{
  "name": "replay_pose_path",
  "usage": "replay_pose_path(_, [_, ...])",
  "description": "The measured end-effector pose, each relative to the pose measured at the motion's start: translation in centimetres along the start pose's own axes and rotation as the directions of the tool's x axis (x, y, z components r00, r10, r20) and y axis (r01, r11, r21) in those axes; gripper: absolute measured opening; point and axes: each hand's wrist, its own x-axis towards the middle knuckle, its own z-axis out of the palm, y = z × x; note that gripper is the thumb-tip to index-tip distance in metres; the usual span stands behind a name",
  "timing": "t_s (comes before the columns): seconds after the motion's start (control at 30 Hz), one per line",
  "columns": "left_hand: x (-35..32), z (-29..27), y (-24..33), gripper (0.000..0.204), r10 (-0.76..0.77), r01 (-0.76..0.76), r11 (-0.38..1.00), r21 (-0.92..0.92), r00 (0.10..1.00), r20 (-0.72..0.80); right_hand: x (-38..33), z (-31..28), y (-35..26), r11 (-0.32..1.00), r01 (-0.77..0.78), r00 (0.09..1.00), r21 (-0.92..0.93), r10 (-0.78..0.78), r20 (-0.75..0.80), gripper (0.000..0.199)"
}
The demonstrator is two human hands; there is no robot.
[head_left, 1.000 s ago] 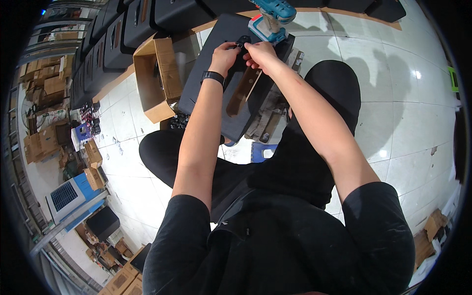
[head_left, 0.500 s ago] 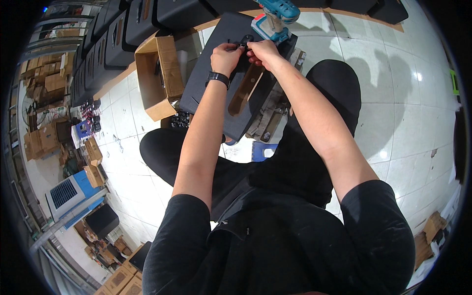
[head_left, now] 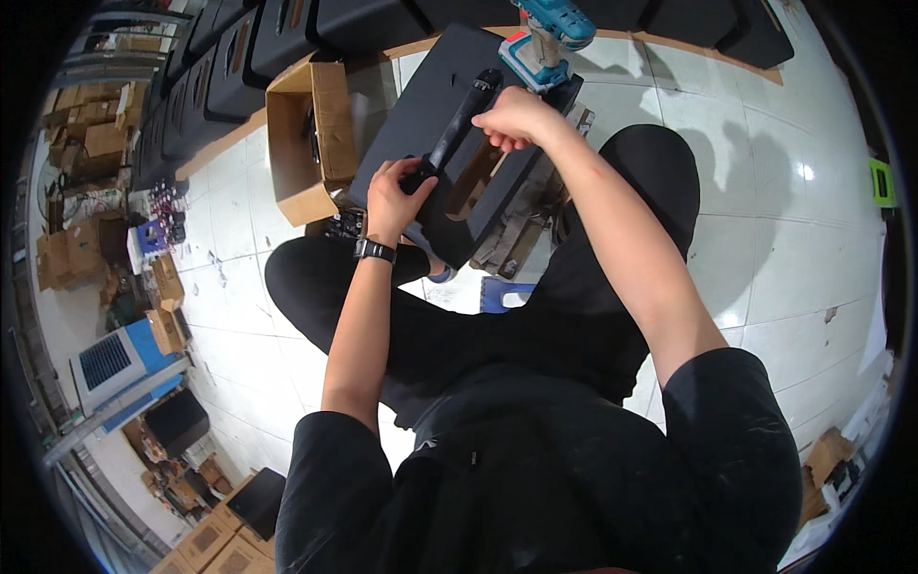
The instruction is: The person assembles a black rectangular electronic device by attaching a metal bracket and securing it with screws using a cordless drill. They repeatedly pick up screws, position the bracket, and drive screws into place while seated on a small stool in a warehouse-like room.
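Note:
A long black strap-like handle lies slantwise over the top of a dark box-shaped cabinet. My left hand is closed round the handle's near end, thumb on one side and fingers on the other. Near its far end, my right hand has curled fingers, with the fingertips at the handle's edge. Whatever those fingers hold, if anything, is hidden. Beside the handle, a long brown wood-toned recess shows in the cabinet. A teal cordless power tool stands on the cabinet's far right corner.
An open cardboard box stands left of the cabinet, with small black parts by its near end. More dark cabinets line the far left. My knees flank the work. A blue-and-white object lies on the tiled floor.
My left hand has moved down and left from the handle's far end to its near end, uncovering the handle. My right hand has shifted slightly down and right.

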Motion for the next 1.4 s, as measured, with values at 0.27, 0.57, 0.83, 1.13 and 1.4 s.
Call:
replay_pose_path(0.27, [-1.7,0.7,0.4,0.030,-0.024,0.033,0.993,0.116,0.996,-0.081,-0.1,-8.0,6.0,0.996,-0.004,0.737,-0.094,-0.061,-0.673,0.100])
replay_pose_path(0.57, [-1.9,1.7,0.5,0.029,0.026,-0.004,0.991,0.135,0.986,-0.162,4.5,-6.6,6.0,0.930,0.364,0.543,-0.048,-0.254,-0.800,0.077])
replay_pose_path(0.83, [-3.0,0.6,0.5,0.031,0.007,0.030,0.974,0.225,0.987,-0.159,3.0,-5.6,1.8,0.636,0.766,0.288,-0.098,-0.475,-0.831,0.058])
replay_pose_path(1.13, [-3.6,1.0,-0.6,0.033,-0.093,0.132,0.970,0.202,0.977,-0.194,2.0,-8.2,2.8,0.819,0.564,0.703,0.106,-0.409,-0.582,0.024])
replay_pose_path(1.4, [-3.3,1.3,-1.3,0.035,-0.222,0.229,0.972,0.046,0.966,-0.130,-13.9,-2.4,-1.9,0.818,0.570,0.819,-0.079,-0.573,-0.024,0.028])
